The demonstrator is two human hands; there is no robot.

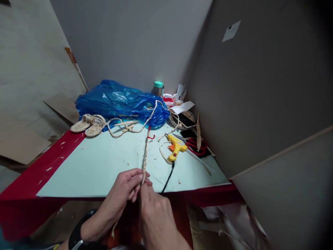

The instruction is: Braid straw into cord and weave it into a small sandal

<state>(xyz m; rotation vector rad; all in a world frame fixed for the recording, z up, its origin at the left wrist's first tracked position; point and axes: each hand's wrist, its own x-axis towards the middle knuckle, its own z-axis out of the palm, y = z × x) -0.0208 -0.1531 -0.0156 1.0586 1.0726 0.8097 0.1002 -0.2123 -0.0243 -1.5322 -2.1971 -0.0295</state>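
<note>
A pale, straw-like braid (145,156) runs from a red tie (150,137) on the table down to my two hands at the front edge. My left hand (128,184) pinches the braid from the left, its fingers closed about it. Close against it, my right hand (156,208) is closed on the lower strands, with its fingertips partly hidden behind the knuckles. A loose strand end (113,231) hangs below my left wrist.
A yellow glue gun (176,147) with a black cord lies right of the braid, beside red-handled scissors (196,146). Behind are a blue plastic bag (114,99), a long braided cord (149,119), a pair of woven sandals (95,126) and a green-lidded bottle (158,88). A wall (260,86) bounds the right.
</note>
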